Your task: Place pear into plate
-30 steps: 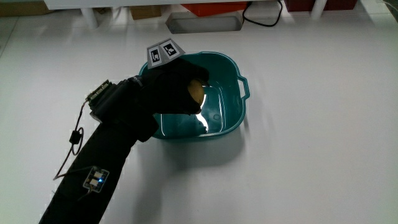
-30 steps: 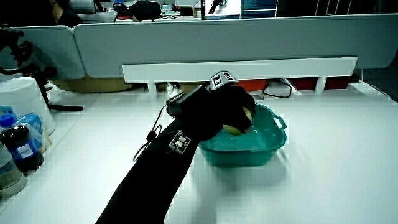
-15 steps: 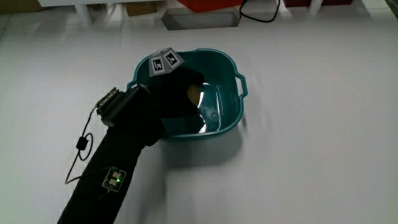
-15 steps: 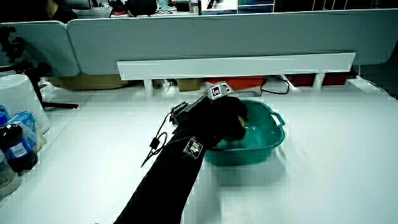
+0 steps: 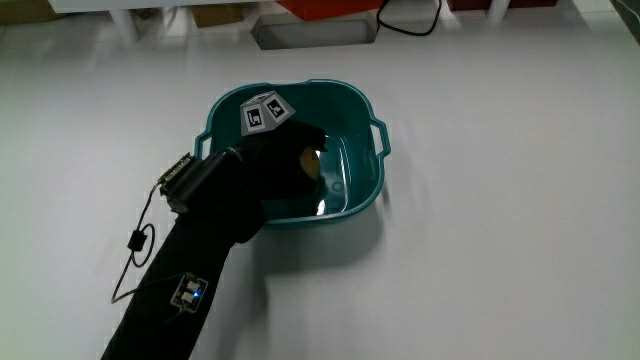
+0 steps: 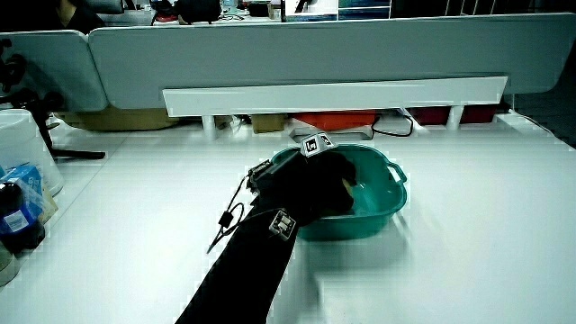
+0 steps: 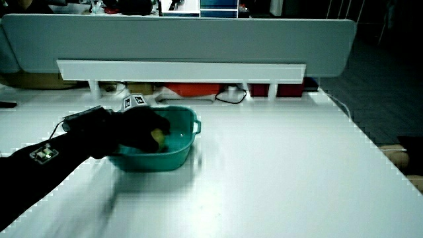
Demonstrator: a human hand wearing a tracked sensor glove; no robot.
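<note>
A teal basin (image 5: 360,105) with handles stands on the white table; it also shows in both side views (image 6: 378,211) (image 7: 178,155). The gloved hand (image 5: 285,165) reaches down inside the basin, its fingers curled around a yellow-green pear (image 5: 310,163). Only a small patch of the pear shows between the fingers, also in a side view (image 7: 157,137). In a side view the hand (image 6: 328,175) hides the pear almost fully. The patterned cube (image 5: 263,111) sits on the back of the hand. The forearm runs from the basin's rim toward the person.
A low white partition (image 6: 333,94) runs along the table's edge farthest from the person, with a black cable (image 5: 410,20) and a grey box (image 5: 312,32) by it. Bottles and a white container (image 6: 22,189) stand at the table's side edge.
The hand with the pear has sunk lower into the basin; the fingers stay closed around the fruit.
</note>
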